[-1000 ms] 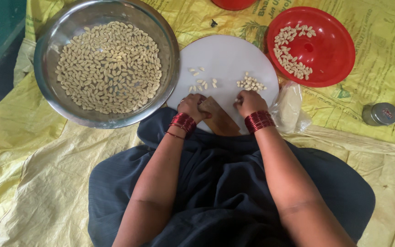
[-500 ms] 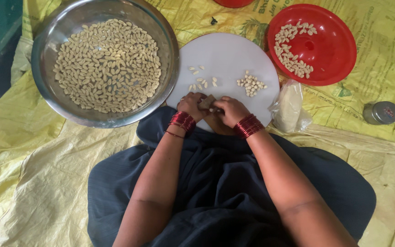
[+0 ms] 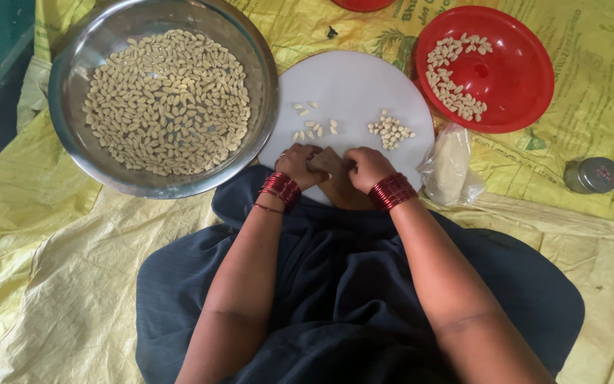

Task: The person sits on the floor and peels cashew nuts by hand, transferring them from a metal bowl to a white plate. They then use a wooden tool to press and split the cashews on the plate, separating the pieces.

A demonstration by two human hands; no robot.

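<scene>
Yellow plastic sheeting (image 3: pixel 51 284) covers the floor where we sit, our dark blue skirt (image 3: pixel 335 284) spread across our lap. Before us lies a round white board (image 3: pixel 353 89), and at its near edge both our hands meet over a small brownish block (image 3: pixel 330 162). Our left hand (image 3: pixel 298 163) and right hand (image 3: pixel 367 167) are curled close together, fingers pinched narrow on something small between them; we cannot make out the piece itself, though it is most likely one of the pale nuts. Red bangles (image 3: pixel 391 192) ring both wrists.

As for how far along we are, we judge it early. The big steel bowl (image 3: pixel 72 146) to our left is still heaped with a wide layer of nuts (image 3: pixel 165 99), which looks like the supply yet to be worked. On the board sit only two small lots: a scattered few (image 3: pixel 313 126) near our left hand and a tight little heap (image 3: pixel 391 131) near our right. The red plastic plate (image 3: pixel 513 78) beyond holds a modest curved row of pieces (image 3: pixel 453 78).

A clear bag of pale powder (image 3: pixel 449 165) lies just beside the board, and a small metal tin (image 3: pixel 591 175) stands well apart on the right.
</scene>
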